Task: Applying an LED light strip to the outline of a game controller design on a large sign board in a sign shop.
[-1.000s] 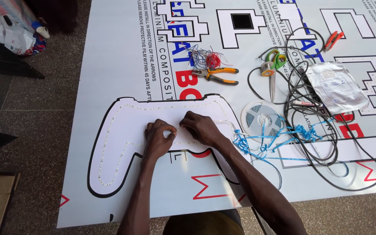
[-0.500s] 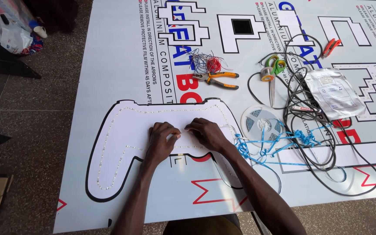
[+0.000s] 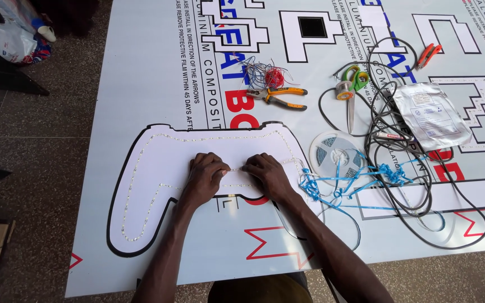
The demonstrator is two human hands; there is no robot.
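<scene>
Since both palms face down, the left hand (image 3: pixel 206 179) and right hand (image 3: pixel 269 177) press curled fingers onto the thin LED strip (image 3: pixel 141 168) edging the white controller-shaped cutout panel (image 3: pixel 158 163), probably sticking it flat; orange-handled pliers (image 3: pixel 279 96) lie farther off.

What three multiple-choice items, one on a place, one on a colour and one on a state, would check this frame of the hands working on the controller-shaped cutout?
1. Where do the pliers lie?
A. beyond the cutout, by a wire bundle
B. on the floor
C. under the right hand

2. What colour is the loose tangled tape right of the hands?
A. red
B. blue
C. yellow

3. How are the hands placed?
A. both lifted clear
B. one holds scissors
C. left hand and right hand both pressed on the cutout

Answers: A, the pliers rest on the sheet above the cutout; B, the tape is plainly blue; C, both hands lie flat, fingertips near each other.
</scene>
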